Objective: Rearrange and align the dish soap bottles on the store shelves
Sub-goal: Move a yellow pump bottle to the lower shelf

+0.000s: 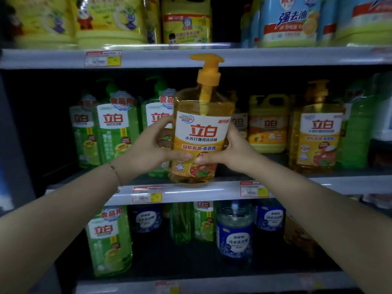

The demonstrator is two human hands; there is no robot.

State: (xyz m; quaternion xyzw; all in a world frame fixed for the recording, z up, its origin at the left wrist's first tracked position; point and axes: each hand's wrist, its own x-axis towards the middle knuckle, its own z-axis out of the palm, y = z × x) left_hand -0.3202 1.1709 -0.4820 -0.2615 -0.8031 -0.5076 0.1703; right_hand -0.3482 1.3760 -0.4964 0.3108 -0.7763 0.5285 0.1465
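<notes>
Both the left hand (151, 148) and the right hand (230, 153) grasp the orange pump bottle (201, 132) (upright, label outward), its base just above the middle shelf's front edge (191, 190).

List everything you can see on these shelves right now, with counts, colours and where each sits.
held pump bottle: one, amber, orange pump, centre, front of middle shelf
green bottles: at least three, green, middle shelf left
yellow jug: one, yellow, middle shelf, right of centre
second pump bottle: one, amber, middle shelf right
top-shelf jugs: several, yellow, top shelf left
blue packs: several, light blue, top shelf right
blue-labelled bottles: three, blue, lower shelf
price tags: three clear, red and yellow, shelf edges
left hand: one, grips held bottle's left side
right hand: one, grips its right side
</notes>
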